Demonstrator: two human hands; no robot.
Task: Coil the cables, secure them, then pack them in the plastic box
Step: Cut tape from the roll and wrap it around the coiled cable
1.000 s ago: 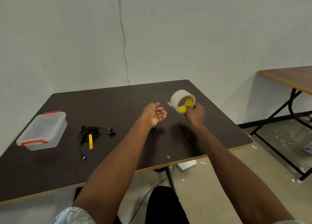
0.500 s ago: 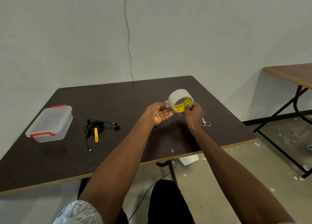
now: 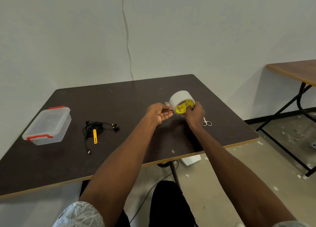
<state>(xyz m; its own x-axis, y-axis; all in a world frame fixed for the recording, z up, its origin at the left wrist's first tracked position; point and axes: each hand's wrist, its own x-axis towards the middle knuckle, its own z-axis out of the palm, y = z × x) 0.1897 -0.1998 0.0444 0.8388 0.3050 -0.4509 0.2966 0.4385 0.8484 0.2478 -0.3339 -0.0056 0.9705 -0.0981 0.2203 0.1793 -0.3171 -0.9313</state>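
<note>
1. Your right hand [image 3: 194, 114] grips the tape roll [image 3: 181, 102] above the bench [image 3: 136, 93]; your left hand [image 3: 159, 113], fingers loosely extended, pinches at its loose end. Pull crookedly and the tape may fold onto itself.
2. The cables [image 3: 95, 129] lie loose near the closed plastic box [image 3: 47, 125]. Taped slack, they could spring apart.
3. The scissors [image 3: 206, 122] sit behind your right wrist; you might knock them.

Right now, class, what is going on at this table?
A person holds a tape roll above the dark table: the right hand grips it while the left hand pinches its loose end. The black cables, with a yellow tie, lie loose beside the closed plastic box. Scissors lie nearby.
</note>
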